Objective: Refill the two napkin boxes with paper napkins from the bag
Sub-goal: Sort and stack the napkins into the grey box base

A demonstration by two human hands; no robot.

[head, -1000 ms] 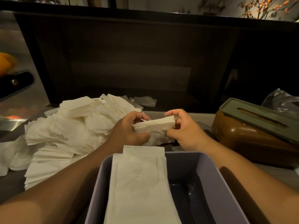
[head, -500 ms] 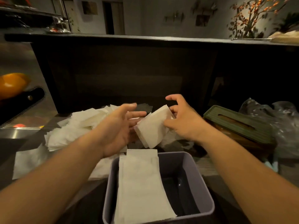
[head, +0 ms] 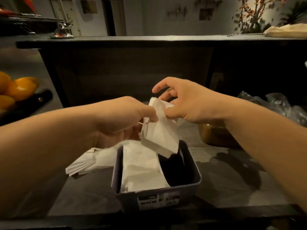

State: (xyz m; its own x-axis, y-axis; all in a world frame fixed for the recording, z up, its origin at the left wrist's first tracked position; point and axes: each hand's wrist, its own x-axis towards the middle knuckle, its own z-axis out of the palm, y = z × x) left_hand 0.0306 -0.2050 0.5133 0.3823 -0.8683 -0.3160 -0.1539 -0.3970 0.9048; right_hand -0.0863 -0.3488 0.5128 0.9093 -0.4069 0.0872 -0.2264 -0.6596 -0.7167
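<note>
Your left hand [head: 119, 123] and right hand [head: 184, 103] both pinch the napkin stack [head: 159, 133]: light, floppy, so support its lower edge.

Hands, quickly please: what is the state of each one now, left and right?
Left hand: holding the stack of napkins, thumb pinching it.
Right hand: pinching the top of the same stack, other fingers spread.

body: two bare forearms, no sleeves in view | left hand [head: 119, 120] — no ring, no watch, no glove | right hand [head: 187, 102] — likewise bare
</note>
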